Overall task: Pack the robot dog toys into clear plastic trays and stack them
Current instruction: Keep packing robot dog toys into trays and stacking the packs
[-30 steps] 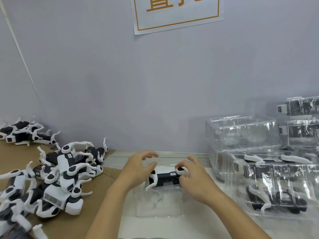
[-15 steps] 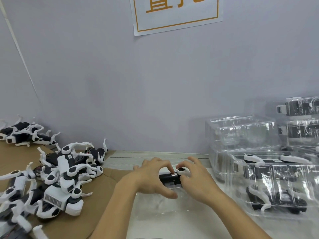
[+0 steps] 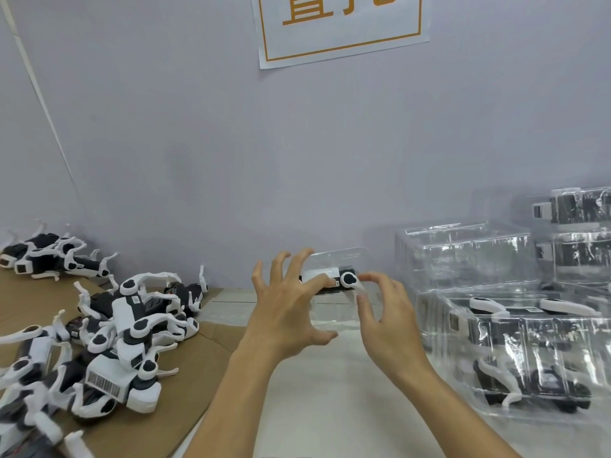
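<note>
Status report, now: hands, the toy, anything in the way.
Left hand open, fingers spread. Right hand open beside the clear tray. Toy dog inside. Nothing blocking.

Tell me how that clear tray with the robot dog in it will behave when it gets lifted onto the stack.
The clear tray looks thin and glossy, so it probably flexes and may slip. The robot dog sits toward its far end, so it may tip that way.
</note>
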`<state>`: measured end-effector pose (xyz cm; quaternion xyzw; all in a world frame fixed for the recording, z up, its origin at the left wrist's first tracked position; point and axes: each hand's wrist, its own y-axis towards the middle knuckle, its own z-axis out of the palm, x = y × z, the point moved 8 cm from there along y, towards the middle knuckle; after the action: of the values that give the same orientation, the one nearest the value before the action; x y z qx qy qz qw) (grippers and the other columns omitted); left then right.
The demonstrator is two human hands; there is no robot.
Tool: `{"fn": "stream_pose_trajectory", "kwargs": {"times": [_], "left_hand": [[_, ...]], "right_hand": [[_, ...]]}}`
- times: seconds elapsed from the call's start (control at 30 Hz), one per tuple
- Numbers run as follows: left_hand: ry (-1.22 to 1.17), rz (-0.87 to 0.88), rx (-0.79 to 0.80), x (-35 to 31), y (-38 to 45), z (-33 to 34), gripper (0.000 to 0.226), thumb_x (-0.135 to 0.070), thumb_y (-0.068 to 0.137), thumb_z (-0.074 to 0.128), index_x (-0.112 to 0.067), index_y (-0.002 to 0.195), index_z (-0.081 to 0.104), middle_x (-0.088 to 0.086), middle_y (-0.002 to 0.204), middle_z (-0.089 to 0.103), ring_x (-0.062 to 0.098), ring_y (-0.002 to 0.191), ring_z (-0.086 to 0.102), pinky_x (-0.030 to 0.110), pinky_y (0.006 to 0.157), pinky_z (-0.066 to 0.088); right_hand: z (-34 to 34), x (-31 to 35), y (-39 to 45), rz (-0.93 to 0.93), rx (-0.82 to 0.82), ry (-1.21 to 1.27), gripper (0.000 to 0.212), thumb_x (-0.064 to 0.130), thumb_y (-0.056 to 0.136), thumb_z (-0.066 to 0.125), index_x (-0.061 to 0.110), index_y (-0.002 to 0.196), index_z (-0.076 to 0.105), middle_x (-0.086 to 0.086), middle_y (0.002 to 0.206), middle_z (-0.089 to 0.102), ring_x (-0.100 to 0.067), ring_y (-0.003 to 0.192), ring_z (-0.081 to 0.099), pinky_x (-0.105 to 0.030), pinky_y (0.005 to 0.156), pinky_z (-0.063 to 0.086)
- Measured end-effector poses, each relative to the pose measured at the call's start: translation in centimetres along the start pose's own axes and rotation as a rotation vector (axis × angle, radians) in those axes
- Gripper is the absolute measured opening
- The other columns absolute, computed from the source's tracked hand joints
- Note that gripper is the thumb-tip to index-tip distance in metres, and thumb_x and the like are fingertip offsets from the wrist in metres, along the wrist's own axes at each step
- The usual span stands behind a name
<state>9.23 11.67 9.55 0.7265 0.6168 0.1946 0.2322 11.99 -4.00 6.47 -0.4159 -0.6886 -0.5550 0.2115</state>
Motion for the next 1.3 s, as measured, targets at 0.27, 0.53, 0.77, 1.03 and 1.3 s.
{"fn": "stream_pose_trajectory", "kwargs": {"times": [0.27,0.53,0.77,1.03,1.3], "left_hand": [[0.054,-0.019,-0.03,-0.2,0.1,-0.5,0.073,-0.062,0.057,0.083,-0.046,0.123,0.056,-0.008,0.161,0.013,0.025,0.147,0.004,0.053,0.113,-0.013],[0.005,-0.054,0.026,0.4,0.1,0.2,0.074,-0.075,0.058,0.072,-0.049,0.125,0.054,-0.01,0.161,0.016,0.021,0.145,0.008,0.051,0.113,-0.006],[-0.378,-0.397,-0.042,3.1,-0.8,-0.3,0.077,-0.09,0.043,0.053,-0.057,0.112,0.063,-0.014,0.149,0.04,0.014,0.136,0.031,0.041,0.103,0.019],[-1.259,-0.688,-0.186,5.6,-1.3,0.3,0.073,-0.071,0.05,0.084,-0.028,0.109,0.076,-0.004,0.11,0.075,0.005,0.103,0.067,0.026,0.089,0.049],[-2.126,-0.841,-0.086,5.2,-2.0,3.1,0.079,-0.077,0.064,0.073,-0.024,0.122,0.07,0.015,0.113,0.073,0.046,0.107,0.067,0.07,0.095,0.04]], "right_hand": [[-0.2,0.5,-0.1,-0.02,-0.021,0.028,0.031,0.015,0.099,0.053,0.04,0.118,0.052,0.012,0.121,0.049,0.023,0.106,0.041,0.005,0.084,0.028],[0.0,-0.3,0.1,0.041,0.008,0.05,0.033,0.011,0.101,0.045,0.033,0.122,0.056,0.009,0.123,0.052,0.015,0.105,0.045,0.005,0.083,0.028],[-0.8,-0.2,-0.2,0.079,-0.078,0.254,0.035,0.023,0.106,0.035,0.037,0.137,0.04,0.01,0.13,0.049,-0.003,0.123,0.045,-0.021,0.097,0.035],[-1.1,-0.6,-0.2,0.126,-0.113,0.302,0.031,0.013,0.104,0.038,0.03,0.128,0.05,0.003,0.123,0.056,-0.004,0.114,0.05,-0.019,0.09,0.037],[-1.3,-0.4,-0.1,0.094,-0.145,0.262,0.033,0.014,0.104,0.04,0.031,0.129,0.051,0.009,0.125,0.057,-0.002,0.115,0.051,-0.012,0.086,0.038]]}}
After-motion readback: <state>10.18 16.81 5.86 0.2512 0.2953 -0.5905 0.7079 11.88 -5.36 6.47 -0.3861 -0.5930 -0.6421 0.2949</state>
